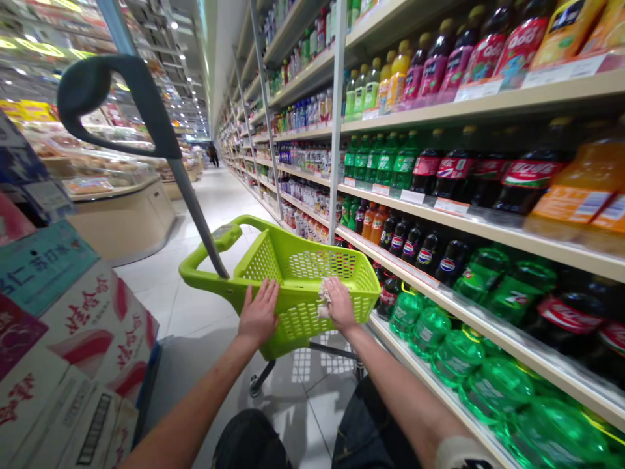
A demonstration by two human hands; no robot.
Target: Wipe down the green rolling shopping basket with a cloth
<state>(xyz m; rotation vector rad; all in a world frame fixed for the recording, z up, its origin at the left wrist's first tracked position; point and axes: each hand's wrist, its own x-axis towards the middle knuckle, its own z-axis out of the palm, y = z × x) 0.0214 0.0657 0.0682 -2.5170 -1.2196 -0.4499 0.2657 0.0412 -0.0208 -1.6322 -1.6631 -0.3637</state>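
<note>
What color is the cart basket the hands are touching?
Bright lime green; the cart basket shows best in the head view.

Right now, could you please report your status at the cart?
Left hand resting on green cart. Right hand holding pale cloth at its rim. Bottle shelves close beside the cart.

Shelving (488, 228): right side, several tiers
Large green bottles (495, 385): side by side, lowest tier
Printed cartons (97, 299): stacked at left
Display counter (120, 218): rounded, beyond the cartons
Floor (219, 195): pale glossy tiles
Distant person (213, 155): dark clothing, far ahead
</note>
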